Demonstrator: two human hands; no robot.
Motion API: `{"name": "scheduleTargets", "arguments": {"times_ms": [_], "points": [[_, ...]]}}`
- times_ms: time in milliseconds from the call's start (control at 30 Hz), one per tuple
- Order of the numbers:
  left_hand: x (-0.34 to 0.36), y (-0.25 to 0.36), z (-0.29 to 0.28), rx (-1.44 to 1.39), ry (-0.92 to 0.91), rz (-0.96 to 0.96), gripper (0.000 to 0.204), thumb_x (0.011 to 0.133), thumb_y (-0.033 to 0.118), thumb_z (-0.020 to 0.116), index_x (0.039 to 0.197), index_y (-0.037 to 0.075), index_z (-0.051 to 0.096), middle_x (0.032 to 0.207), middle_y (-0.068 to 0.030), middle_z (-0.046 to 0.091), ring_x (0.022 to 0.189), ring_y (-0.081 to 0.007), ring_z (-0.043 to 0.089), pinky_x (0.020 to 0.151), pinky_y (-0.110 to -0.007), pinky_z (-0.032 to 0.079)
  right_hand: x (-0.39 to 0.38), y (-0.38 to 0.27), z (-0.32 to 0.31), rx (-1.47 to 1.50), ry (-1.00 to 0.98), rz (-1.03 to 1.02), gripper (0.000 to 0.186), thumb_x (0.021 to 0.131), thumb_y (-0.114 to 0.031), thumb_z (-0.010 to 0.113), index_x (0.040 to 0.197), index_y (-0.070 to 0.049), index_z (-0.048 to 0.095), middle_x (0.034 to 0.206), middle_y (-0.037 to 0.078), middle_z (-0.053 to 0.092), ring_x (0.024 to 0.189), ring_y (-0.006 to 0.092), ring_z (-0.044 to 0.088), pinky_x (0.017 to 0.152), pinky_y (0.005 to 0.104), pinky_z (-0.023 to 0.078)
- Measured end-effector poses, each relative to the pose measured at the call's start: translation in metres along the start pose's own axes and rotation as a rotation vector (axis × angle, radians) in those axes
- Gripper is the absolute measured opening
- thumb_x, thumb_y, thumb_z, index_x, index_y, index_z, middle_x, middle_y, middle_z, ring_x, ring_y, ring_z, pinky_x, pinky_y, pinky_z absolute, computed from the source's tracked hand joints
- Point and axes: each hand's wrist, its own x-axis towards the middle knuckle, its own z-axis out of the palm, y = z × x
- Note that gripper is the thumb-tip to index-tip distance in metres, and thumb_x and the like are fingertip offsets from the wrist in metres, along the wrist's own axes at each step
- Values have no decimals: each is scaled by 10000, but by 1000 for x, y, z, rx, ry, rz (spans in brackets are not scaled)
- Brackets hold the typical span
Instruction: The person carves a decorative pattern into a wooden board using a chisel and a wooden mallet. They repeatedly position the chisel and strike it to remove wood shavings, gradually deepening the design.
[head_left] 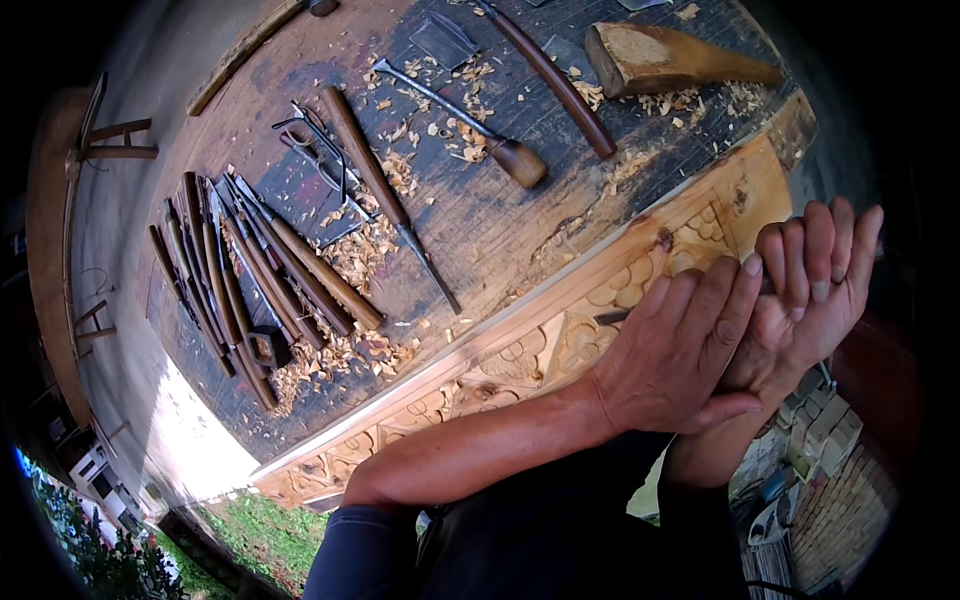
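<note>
A long pale wooden board (pixel 500 365), carved with scroll-like relief, lies along the table's near edge. Over its right part is my left hand (pixel 675 345), back up, fingers bent over a carving chisel. The chisel's dark blade (pixel 611 317) shows beyond the little-finger side; most of the tool is hidden under the hand. Close against the thumb side, my right hand (pixel 815 275) has its palm turned up and fingers loosely bent and apart. Its palm is by the hidden handle end; whether they touch I cannot tell.
Several chisels and gouges (pixel 260 270) lie bunched at left, near eyeglasses (pixel 325 160) and a long-handled chisel (pixel 385 185). Farther right are a gouge (pixel 480 130), a dark rod-like handle (pixel 555 85) and a wooden mallet (pixel 670 65). Wood shavings (pixel 365 250) litter the table (pixel 500 240).
</note>
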Motion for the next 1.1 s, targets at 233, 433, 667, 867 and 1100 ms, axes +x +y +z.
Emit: {"name": "scheduleTargets", "arguments": {"times_ms": [233,433,667,867,1100], "points": [[1,2,-2,22,-26,-31,1151,869,689,693,1561,-167,356,1377,-332,516,1019,-406,571,881,-478,490,2,4,-5,3,19,21,538,1198,-373,322,707,-164,389,543,-5,377,354,84,224,351,228,224],[2,0,5,24,24,-14,1176,852,699,714,1561,-166,350,1390,-335,509,1004,-407,566,860,-481,482,4,9,-7,19,48,30,537,1197,-384,322,710,-169,387,528,-4,366,350,83,223,354,233,209],[-8,2,1,6,127,44,1064,896,684,690,1529,-127,421,1388,-303,566,923,-353,595,762,-414,456,-10,2,20,68,-97,-23,561,1195,-435,281,714,-159,372,512,-7,366,329,96,256,335,237,238],[-8,11,-1,142,-1,201,835,1032,620,487,1498,-73,515,1357,-197,634,940,-247,630,760,-344,460,-49,-21,-11,72,-59,-182,585,1196,-448,241,717,-139,370,562,11,406,346,101,264,343,237,237],[-8,5,2,10,-110,153,819,977,559,591,1493,-74,528,1206,-152,634,909,-234,601,760,-348,459,-73,-13,-33,100,111,-213,604,1177,-509,265,724,-127,385,632,23,447,404,128,278,464,289,302]]}}
